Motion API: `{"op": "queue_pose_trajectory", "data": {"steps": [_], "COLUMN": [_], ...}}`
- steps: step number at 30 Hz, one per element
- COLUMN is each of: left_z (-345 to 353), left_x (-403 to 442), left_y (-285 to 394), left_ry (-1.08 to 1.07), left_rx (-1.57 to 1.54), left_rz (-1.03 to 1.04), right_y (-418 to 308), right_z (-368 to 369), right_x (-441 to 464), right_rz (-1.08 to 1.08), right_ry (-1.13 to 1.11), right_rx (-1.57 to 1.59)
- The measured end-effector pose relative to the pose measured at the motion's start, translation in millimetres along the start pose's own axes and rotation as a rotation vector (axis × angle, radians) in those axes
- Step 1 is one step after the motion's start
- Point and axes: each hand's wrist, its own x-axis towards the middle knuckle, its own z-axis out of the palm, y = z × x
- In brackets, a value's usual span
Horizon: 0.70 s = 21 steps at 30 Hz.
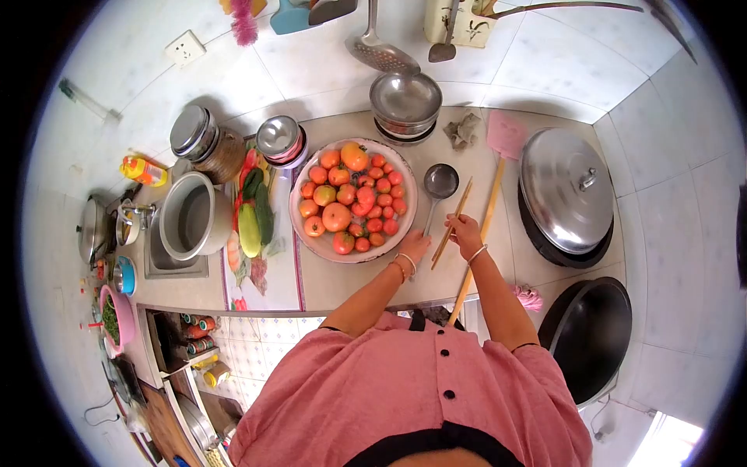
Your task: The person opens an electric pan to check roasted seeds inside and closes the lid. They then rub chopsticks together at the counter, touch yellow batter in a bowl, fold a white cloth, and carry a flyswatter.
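Pinching 2 chopsticks (440,251) in the right hand (467,236), right of the tomato bowl (409,191) on the counter (342,284); apparently gripping the ladle (441,181) by its handle in the left hand (415,245), beside that bowl.

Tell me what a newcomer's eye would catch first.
The wide bowl heaped with tomatoes, mid-picture, would likely draw the eye first. Just right of it, the left hand is at the handle of a ladle and the right hand holds thin wooden sticks. Farther right gleams a big silver lid.
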Motion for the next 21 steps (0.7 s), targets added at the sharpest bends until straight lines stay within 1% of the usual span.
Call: {"op": "queue_pose_trajectory", "data": {"steps": [1,3,5,9,12,16,18,19,21], "left_z": [0.3,1.4,7.9,13.1,12.3,12.0,11.2,10.8,6.6], "left_x": [-3.1,-8.0,2.2,4.7,5.8,-9.3,-13.4,-8.7,-4.7], "left_y": [1.2,2.3,-19.1,-30.8,-29.7,-5.8,2.2,-4.1,-6.1], "left_ry": [0.006,0.025,0.063,0.15,0.162,0.182,0.148,0.146,-0.092], "left_rx": [-0.005,-0.15,-0.216,-0.342,-0.273,-0.337,-0.444,-0.445,-0.545], "left_rz": [-0.005,0.053,0.072,0.13,0.115,0.078,-0.035,-0.034,0.014], "right_y": [0.3,0.8,0.7,2.5,0.8,-1.8,-1.9,-1.3,-0.6], "right_z": [0.2,1.8,3.1,1.8,2.6,5.5,6.2,7.1,9.8], "right_x": [0.5,1.0,0.7,4.9,3.5,1.9,0.8,1.4,2.6], "right_rz": [0.004,-0.014,-0.014,-0.018,-0.03,-0.038,-0.043,-0.044,-0.027], "right_ry": [-0.006,-0.024,-0.026,-0.027,-0.038,-0.047,-0.081,-0.08,-0.071], "right_rx": [-0.005,-0.049,-0.061,-0.081,-0.082,-0.07,-0.044,-0.045,-0.058]}}
